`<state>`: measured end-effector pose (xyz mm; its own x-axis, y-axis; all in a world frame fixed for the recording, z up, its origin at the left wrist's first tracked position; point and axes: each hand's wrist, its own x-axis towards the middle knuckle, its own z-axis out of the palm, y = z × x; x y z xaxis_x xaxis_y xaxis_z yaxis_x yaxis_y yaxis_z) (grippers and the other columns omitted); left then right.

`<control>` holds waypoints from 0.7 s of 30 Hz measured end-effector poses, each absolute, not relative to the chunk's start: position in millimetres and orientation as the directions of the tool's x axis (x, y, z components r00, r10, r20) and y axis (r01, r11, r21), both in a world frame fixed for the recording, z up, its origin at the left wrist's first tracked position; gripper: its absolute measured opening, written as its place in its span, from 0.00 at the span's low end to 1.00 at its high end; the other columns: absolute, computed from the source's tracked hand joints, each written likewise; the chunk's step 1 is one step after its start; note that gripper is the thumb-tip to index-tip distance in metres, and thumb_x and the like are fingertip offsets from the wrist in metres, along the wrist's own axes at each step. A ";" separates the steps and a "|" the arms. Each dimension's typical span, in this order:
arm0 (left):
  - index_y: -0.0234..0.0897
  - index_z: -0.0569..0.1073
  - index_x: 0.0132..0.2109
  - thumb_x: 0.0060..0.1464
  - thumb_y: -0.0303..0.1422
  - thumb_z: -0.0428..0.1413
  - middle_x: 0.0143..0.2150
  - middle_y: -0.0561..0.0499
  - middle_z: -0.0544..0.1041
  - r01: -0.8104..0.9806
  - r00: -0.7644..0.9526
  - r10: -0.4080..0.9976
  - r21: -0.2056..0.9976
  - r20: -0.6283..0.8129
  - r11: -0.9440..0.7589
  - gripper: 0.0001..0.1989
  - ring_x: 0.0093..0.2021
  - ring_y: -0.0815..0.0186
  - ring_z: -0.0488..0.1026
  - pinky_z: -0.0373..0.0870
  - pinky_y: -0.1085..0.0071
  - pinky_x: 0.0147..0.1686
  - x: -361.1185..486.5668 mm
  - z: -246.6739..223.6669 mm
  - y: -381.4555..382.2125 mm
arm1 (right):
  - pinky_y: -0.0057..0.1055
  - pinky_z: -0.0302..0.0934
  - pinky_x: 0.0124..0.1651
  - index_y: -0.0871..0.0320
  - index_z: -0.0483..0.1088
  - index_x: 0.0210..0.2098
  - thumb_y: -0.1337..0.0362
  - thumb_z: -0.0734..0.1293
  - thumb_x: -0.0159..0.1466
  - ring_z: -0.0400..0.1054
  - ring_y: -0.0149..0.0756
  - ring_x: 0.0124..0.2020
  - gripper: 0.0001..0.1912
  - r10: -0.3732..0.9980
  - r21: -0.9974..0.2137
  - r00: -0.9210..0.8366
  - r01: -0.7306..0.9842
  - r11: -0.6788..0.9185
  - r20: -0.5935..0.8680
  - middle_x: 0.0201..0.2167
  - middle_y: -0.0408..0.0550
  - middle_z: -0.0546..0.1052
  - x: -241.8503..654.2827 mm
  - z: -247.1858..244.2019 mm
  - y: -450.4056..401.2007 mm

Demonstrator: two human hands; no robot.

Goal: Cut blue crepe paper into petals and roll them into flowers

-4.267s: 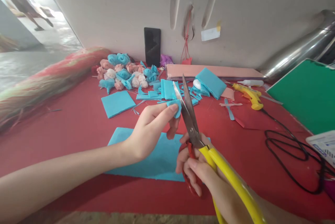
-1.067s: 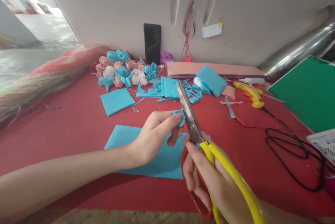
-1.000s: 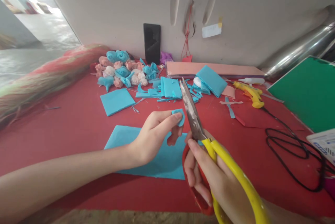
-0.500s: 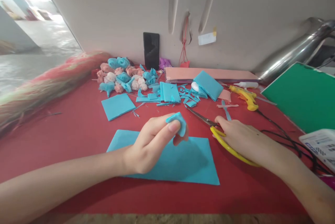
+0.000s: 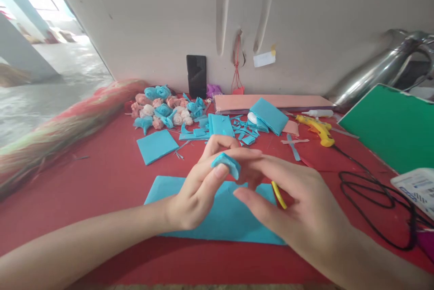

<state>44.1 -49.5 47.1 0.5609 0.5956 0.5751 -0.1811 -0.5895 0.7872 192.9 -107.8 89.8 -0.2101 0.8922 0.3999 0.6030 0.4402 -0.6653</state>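
Note:
Between the thumb and fingers of my left hand is a small folded blue paper piece. Close on its right is my right hand, thumb and fingers apart, holding nothing I can see; its fingertips are partly hidden behind my left fingers. Below both hands a large blue paper sheet lies on the red table. One yellow handle of the scissors shows behind my right hand, which hides the rest.
Paper flowers, blue scraps and a blue square lie farther back. A black phone leans on the wall. At right are a yellow glue gun, its black cable and a green board.
My right hand has let go of the scissors and moved left, up to my left hand and the blue piece. The camera view has tilted slightly upward.

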 end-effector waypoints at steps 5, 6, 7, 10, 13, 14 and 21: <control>0.52 0.60 0.58 0.62 0.40 0.35 0.40 0.47 0.67 -0.179 0.623 0.554 0.790 0.552 -0.586 0.20 0.50 0.59 0.61 0.67 0.64 0.46 41.1 50.7 -51.6 | 0.16 0.61 0.32 0.56 0.69 0.37 0.68 0.62 0.61 0.68 0.22 0.28 0.06 0.809 -0.632 -0.220 0.526 0.570 0.546 0.28 0.37 0.74 185.1 88.0 -106.7; 0.53 0.59 0.58 0.62 0.40 0.36 0.40 0.48 0.67 -0.178 0.631 0.548 0.790 0.549 -0.587 0.20 0.51 0.59 0.61 0.66 0.63 0.47 40.9 51.2 -51.8 | 0.16 0.61 0.32 0.56 0.69 0.36 0.70 0.62 0.61 0.68 0.21 0.28 0.06 0.793 -0.614 -0.231 0.526 0.589 0.564 0.28 0.37 0.74 186.5 88.0 -106.2; 0.55 0.59 0.58 0.62 0.39 0.36 0.41 0.48 0.66 -0.168 0.641 0.546 0.793 0.539 -0.585 0.20 0.52 0.59 0.60 0.65 0.63 0.48 40.9 51.8 -51.7 | 0.15 0.60 0.31 0.57 0.69 0.33 0.71 0.62 0.61 0.67 0.20 0.27 0.05 0.781 -0.592 -0.238 0.537 0.601 0.577 0.26 0.36 0.74 188.2 88.2 -105.7; 0.52 0.62 0.57 0.62 0.38 0.38 0.46 0.48 0.63 -0.120 0.650 0.558 0.795 0.516 -0.595 0.18 0.52 0.62 0.61 0.62 0.64 0.52 40.9 55.0 -49.9 | 0.19 0.57 0.25 0.59 0.67 0.24 0.69 0.61 0.61 0.62 0.20 0.20 0.09 0.759 -0.500 -0.267 0.616 0.608 0.593 0.19 0.38 0.69 193.7 89.3 -103.7; 0.46 0.65 0.53 0.60 0.36 0.45 0.45 0.49 0.66 -0.143 0.588 0.547 0.743 0.595 -0.654 0.15 0.47 0.64 0.63 0.60 0.65 0.52 40.7 60.6 -45.5 | 0.22 0.56 0.25 0.60 0.66 0.23 0.68 0.60 0.62 0.60 0.22 0.21 0.11 0.708 -0.361 -0.328 0.683 0.635 0.625 0.18 0.40 0.67 199.6 91.1 -102.4; 0.44 0.66 0.50 0.59 0.35 0.48 0.43 0.49 0.68 -0.154 0.565 0.538 0.721 0.625 -0.675 0.13 0.45 0.65 0.64 0.60 0.65 0.51 40.4 62.9 -43.7 | 0.23 0.56 0.25 0.61 0.66 0.24 0.68 0.60 0.62 0.60 0.23 0.21 0.11 0.685 -0.304 -0.359 0.698 0.648 0.634 0.18 0.41 0.67 201.7 91.9 -102.5; 0.43 0.74 0.38 0.49 0.27 0.58 0.33 0.53 0.75 -0.088 0.537 0.397 0.518 0.744 -0.851 0.08 0.35 0.65 0.69 0.62 0.63 0.43 29.9 81.3 -35.0 | 0.30 0.60 0.27 0.60 0.71 0.31 0.70 0.60 0.61 0.68 0.30 0.25 0.08 0.472 0.153 -0.544 0.752 0.641 0.694 0.23 0.44 0.75 213.1 98.2 -103.8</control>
<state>29.9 -35.0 81.3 0.5370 0.3973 0.7441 -0.0885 -0.8507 0.5181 213.1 -103.8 98.2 -0.5439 0.4723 0.6937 0.7518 0.6414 0.1528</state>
